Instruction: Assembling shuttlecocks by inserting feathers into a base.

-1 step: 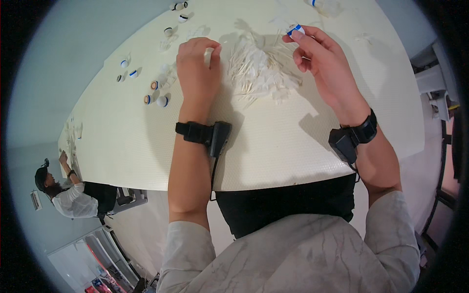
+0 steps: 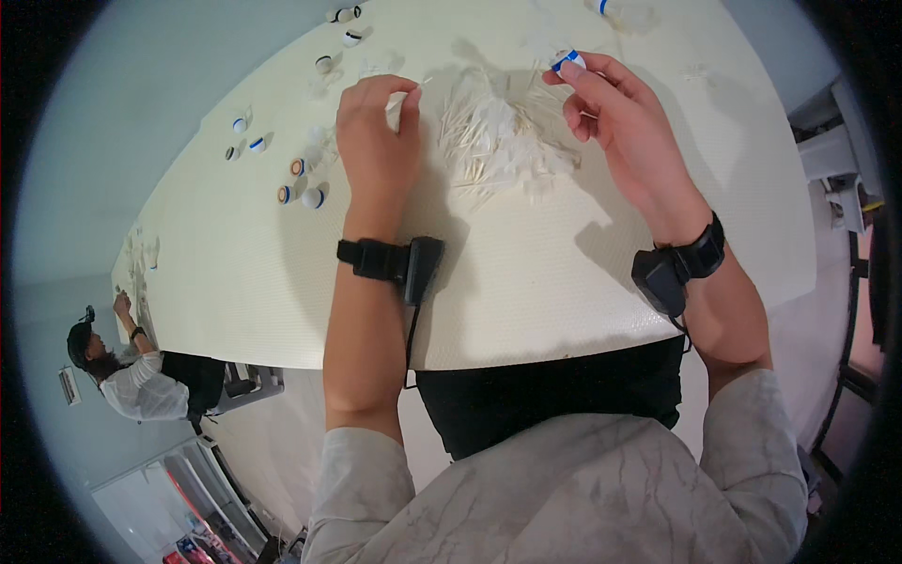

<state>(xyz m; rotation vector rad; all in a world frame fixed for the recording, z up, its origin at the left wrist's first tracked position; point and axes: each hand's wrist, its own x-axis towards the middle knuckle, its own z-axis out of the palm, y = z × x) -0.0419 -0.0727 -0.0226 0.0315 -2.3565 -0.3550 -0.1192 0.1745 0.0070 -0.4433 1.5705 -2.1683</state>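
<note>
My left hand (image 2: 376,141) pinches a thin white feather (image 2: 406,97) between thumb and fingertips, just left of a loose pile of white feathers (image 2: 498,141) on the cream table (image 2: 526,282). My right hand (image 2: 620,122) is raised over the pile's right side. Its fingertips hold a small white round cap with a blue band (image 2: 567,61). Both wrists wear black straps with small black units.
Several small round caps with blue or orange bands (image 2: 301,183) lie scattered to the left of my left hand and toward the far edge. Another person (image 2: 132,371) works at the far left end of the table. A grey machine frame (image 2: 841,169) stands at the right.
My left hand has moved slightly away from me, and its fingers have shifted on the feather. The right hand has barely moved.
</note>
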